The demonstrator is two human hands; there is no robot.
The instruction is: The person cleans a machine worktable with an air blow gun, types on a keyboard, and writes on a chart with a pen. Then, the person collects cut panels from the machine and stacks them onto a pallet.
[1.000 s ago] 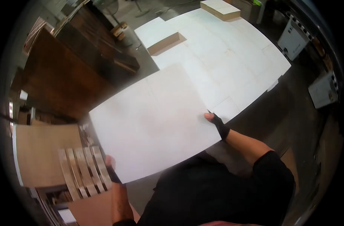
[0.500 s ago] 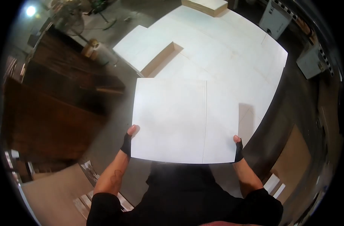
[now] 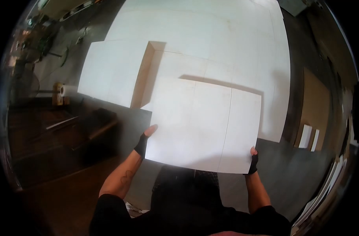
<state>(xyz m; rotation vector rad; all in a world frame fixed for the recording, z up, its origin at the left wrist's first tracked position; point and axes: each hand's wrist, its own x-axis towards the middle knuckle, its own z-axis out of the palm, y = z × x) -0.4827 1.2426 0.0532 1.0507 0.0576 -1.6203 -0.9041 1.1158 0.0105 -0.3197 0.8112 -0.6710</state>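
Note:
A white rectangular panel [image 3: 187,129], marked by a thin line along its right part, spans between my two hands. My left hand [image 3: 145,137] grips its left edge, the thumb resting on the top face. On the opposite edge, my right hand [image 3: 253,159] has its thumb on top near the front corner. Both hands wear dark fingerless coverings, and the other fingers are hidden beneath the panel. The panel's far part overlaps a large white work surface [image 3: 250,59] and casts a shadow on it. At the left stands a stack of white panels [image 3: 110,70] with brown sides.
Dark boards [image 3: 65,122] lie to the left, near a roll [image 3: 67,91] of pale material. On the right, a brown board [image 3: 315,106] carries two white strips [image 3: 305,136]. More long panels [image 3: 321,192] lean at the lower right, above the grey floor.
My view has swung to the right and down. The panel, still in both hands, has come over the near edge of the white surface, and the panel stack appears closer.

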